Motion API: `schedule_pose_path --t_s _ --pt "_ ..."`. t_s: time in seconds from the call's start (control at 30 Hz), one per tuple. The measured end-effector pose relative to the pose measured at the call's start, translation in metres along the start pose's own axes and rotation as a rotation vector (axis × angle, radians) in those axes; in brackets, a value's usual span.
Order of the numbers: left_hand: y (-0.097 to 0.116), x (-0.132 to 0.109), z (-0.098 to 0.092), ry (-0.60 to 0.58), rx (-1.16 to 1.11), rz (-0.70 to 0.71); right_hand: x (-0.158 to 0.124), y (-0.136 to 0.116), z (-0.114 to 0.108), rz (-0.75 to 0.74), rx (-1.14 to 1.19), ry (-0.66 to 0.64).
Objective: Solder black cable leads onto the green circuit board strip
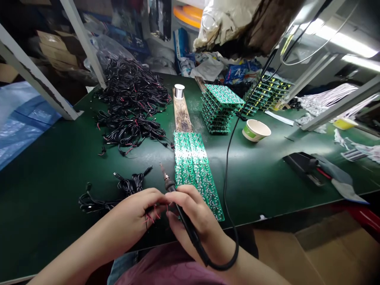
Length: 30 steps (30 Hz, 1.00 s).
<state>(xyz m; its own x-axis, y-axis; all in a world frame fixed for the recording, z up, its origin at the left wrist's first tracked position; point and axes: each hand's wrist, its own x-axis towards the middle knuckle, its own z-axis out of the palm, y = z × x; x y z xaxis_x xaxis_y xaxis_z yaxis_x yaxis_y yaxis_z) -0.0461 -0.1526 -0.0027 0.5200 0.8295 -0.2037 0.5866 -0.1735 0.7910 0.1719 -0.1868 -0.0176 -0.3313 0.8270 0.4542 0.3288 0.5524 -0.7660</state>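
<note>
My right hand (pixel 198 209) is closed around a soldering iron (pixel 186 223), whose tip points up and away to the left. My left hand (pixel 142 209) pinches thin red and black wires (pixel 153 215), and their ends stick out below its fingers. The fingertips of both hands meet close to the bench's front edge. Just beyond them lies a green circuit board panel (pixel 192 158), its near part half hidden by my right hand. Bundled black cables (pixel 132 184) rest beyond my left wrist.
A solder spool (pixel 179 91) stands on a wooden board (pixel 181 113). Left of it is a heap of black cables (pixel 130 87). Stacked circuit boards (pixel 219 109), a paper bowl (pixel 256 130) and a black-and-grey tool (pixel 308 168) sit to the right. The iron's cord (pixel 227 170) hangs from above.
</note>
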Motion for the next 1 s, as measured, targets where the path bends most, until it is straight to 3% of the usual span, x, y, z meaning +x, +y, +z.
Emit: schedule_pose_path --t_s 0.13,0.3,0.47,0.63,0.8,1.0 --pt "-0.003 0.001 0.007 0.016 -0.02 0.043 0.001 0.008 0.003 -0.057 -0.111 0.103" --pt "-0.004 0.003 0.014 0.078 0.028 0.098 0.002 0.01 0.0 -0.101 -0.106 0.076" --pt "0.001 0.006 0.019 0.131 0.139 0.071 -0.004 0.001 -0.014 0.101 0.005 0.109" --pt "0.007 0.013 0.03 0.14 0.387 0.07 -0.024 -0.015 -0.053 0.336 -0.076 0.16" --pt "0.001 0.008 0.037 0.161 0.396 0.128 -0.043 -0.041 -0.085 0.338 -0.239 0.104" --pt "-0.005 0.004 0.04 0.202 0.404 0.232 -0.049 -0.049 -0.08 0.388 -0.278 0.124"
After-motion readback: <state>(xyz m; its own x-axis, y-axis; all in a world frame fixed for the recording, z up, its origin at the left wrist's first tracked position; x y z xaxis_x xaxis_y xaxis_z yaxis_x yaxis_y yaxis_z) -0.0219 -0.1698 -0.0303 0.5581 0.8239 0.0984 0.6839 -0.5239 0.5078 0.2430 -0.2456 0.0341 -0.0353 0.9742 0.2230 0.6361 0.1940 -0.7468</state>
